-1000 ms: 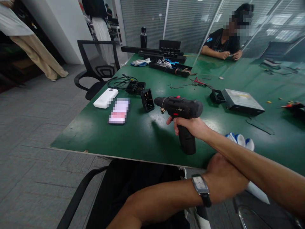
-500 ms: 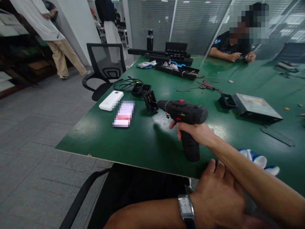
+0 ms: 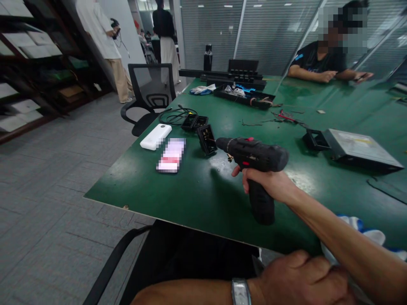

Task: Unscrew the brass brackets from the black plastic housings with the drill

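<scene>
My right hand [image 3: 265,180] is wrapped round the grip of a black cordless drill [image 3: 254,153], which points left above the green table. Its thin bit reaches a small black open-topped box [image 3: 206,140] with brass-coloured bits inside; whether it touches the box, I cannot tell. Small brass-coloured pieces [image 3: 229,157] lie partly hidden behind the drill. My left hand [image 3: 305,277], with a watch [image 3: 241,291] on the wrist, is low by the table's front edge under my right forearm. Its fingers are curled, and anything inside them is hidden.
A phone [image 3: 171,155] and a white power bank [image 3: 155,137] lie left of the box. Behind are more black boxes [image 3: 194,122] and a cable [image 3: 173,114]. On the right sit a metal drive unit [image 3: 364,148] and blue-white gloves [image 3: 373,236]. Another person [image 3: 321,67] sits across.
The view has swung left, so the tabletop things sit further right. My left hand has drawn down toward me, its fingers more curled. The drill still points at the box.
</scene>
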Demonstrator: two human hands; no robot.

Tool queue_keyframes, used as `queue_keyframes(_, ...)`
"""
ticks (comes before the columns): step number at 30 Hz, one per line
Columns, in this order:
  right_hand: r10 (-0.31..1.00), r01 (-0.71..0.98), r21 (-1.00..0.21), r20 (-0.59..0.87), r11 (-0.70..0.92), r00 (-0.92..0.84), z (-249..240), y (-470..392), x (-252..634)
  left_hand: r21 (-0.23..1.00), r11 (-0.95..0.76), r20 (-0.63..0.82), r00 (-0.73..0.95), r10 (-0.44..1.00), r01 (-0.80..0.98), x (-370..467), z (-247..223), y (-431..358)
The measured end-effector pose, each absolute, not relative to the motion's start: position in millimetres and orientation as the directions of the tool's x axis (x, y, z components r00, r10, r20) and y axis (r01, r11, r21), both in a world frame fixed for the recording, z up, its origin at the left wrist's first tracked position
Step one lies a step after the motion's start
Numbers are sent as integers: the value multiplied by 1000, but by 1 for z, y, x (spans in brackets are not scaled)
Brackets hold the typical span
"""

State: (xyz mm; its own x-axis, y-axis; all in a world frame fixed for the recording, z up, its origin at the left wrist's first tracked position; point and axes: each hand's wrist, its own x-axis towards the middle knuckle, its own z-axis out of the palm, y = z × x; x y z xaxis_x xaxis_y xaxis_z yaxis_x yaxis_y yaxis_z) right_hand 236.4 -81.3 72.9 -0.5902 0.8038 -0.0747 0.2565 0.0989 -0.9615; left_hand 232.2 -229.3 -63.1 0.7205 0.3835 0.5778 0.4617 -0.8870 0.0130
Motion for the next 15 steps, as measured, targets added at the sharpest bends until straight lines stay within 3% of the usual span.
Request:
queue_keyframes(2,798,233,-968,-65,97,-599,71,-80,238,58,-918,607,716,345,393,240,-69,-232)
queue_keyframes(7,796,239,-967,-79,85,-600,68,-79,240,130,-815,620,595,512,565,263,-80,-229)
queue_keyframes(11,793,255,-962,-82,94,-604,71,-80,238,201,-838,635,583,506,508,263,-76,-219)
queue_keyframes(15,792,265,-959,-88,95,-604,73,-81,237,161,-849,618,619,484,503,241,-57,-217)
